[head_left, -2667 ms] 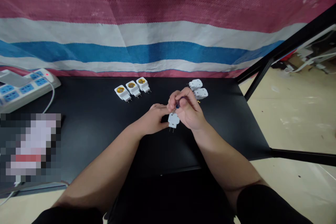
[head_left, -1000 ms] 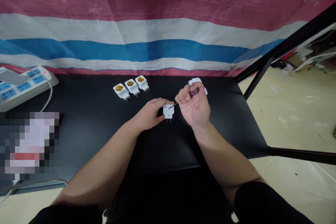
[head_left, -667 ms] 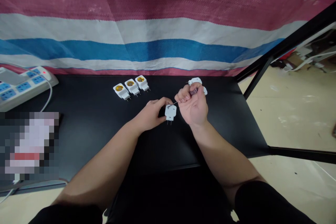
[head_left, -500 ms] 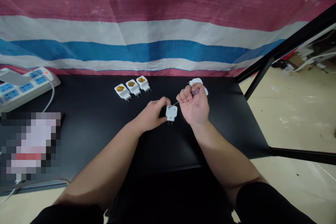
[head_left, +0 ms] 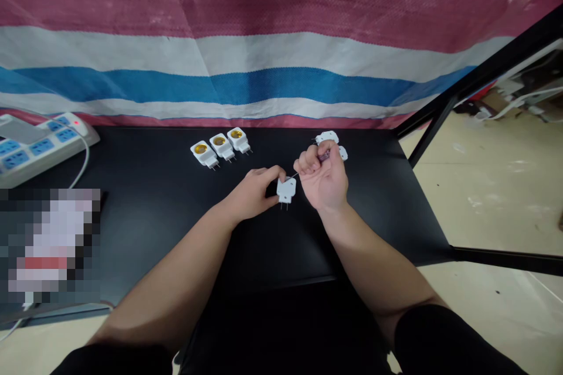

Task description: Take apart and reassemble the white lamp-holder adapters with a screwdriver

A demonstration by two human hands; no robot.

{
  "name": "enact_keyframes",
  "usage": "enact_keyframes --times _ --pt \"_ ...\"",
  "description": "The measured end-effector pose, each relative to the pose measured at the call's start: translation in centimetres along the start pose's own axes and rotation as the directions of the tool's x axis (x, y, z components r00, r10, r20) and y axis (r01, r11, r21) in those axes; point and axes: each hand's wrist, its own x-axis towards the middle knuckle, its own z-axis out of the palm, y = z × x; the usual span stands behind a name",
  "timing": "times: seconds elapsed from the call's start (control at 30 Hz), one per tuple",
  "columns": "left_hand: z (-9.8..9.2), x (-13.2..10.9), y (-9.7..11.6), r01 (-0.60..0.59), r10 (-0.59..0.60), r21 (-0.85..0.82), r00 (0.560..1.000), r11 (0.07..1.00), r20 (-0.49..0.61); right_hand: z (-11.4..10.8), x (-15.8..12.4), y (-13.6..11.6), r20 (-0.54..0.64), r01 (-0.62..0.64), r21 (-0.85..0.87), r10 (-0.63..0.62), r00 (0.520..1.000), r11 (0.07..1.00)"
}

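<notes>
My left hand (head_left: 251, 193) pinches a white plug-in lamp holder (head_left: 287, 187) by its left side, low over the black table. Its two metal prongs point toward me and its flat back, with small screw holes, faces up. In my right hand (head_left: 324, 179) is a screwdriver (head_left: 324, 156), its clear purplish handle between thumb and curled fingers. The thin shaft slants down left to the upper left corner of the lamp holder, beside my left fingertips, which partly hide the tip.
Three white lamp holders with gold sockets (head_left: 220, 146) lie in a row at the back. More white holders (head_left: 329, 137) sit behind my right hand. At left are a power strip (head_left: 53, 140) and a blurred-out flat object (head_left: 61, 240). A striped sheet (head_left: 264, 82) hangs behind the table.
My right hand and the screwdriver have shifted very slightly left, and the fingers have turned a little around the handle. My left hand still holds the lamp holder in nearly the same place.
</notes>
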Motion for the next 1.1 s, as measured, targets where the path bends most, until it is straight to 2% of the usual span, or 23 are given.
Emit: enact_keyframes --times 0.3,0.6,0.93,1.1 --pt "-0.1 0.0 0.1 -0.044 0.044 0.015 0.999 0.999 -0.031 -0.3 0.2 -0.9 -0.019 0.035 -0.050 -0.036 0.999 0.998" --pt "-0.2 0.0 0.1 -0.012 0.024 0.171 0.998 0.985 -0.064 -0.7 0.1 -1.6 0.170 -0.118 -0.067 0.128 0.977 0.991" --pt "0.1 -0.1 0.0 0.080 -0.062 0.185 0.993 0.979 -0.097 -0.3 -0.9 0.4 0.350 0.035 -0.108 0.005 0.937 0.994" --pt "0.1 0.0 0.2 0.064 -0.049 0.174 0.995 0.983 -0.087 -0.5 -1.3 0.9 0.431 0.180 -0.172 -0.090 0.898 0.969"
